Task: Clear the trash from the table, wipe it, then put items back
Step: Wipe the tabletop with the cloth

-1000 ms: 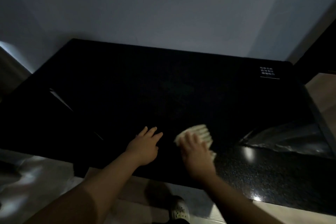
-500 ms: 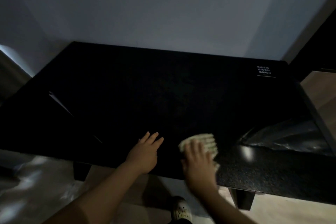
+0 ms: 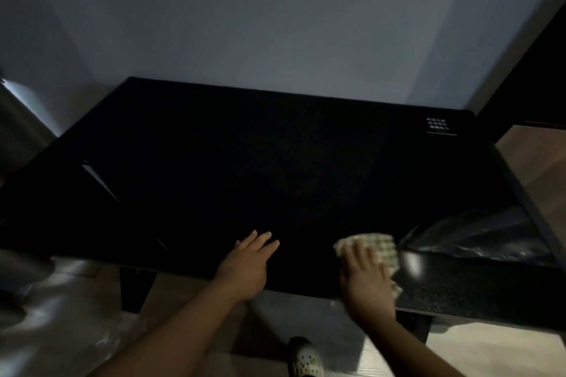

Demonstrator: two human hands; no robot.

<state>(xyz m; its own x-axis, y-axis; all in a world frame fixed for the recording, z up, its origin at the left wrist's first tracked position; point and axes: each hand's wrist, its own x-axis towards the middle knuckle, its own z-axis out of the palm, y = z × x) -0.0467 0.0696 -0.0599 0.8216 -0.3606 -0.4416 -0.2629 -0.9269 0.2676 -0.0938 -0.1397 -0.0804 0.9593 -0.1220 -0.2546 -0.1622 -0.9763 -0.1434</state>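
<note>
Found cloth (image 3: 377,245) pushed further right along near edge of bench (image 3: 275,162) under flat-pressing right hand (image 3: 366,280), left hand (image 3: 245,266) released, flat beside cloth; judged wiping ongoing.

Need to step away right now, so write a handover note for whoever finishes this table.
Left hand: open, flat on the black table near its front edge.
Right hand: open, fingers straight, pressing a checked cloth onto the tabletop, front right.
Done: wiping is under way; the top is too dim to judge whether all trash is gone.
Left: finish wiping, then put the items back; none are in view.
Dark shiny plastic, possibly a bag, lies at the right end.
</note>
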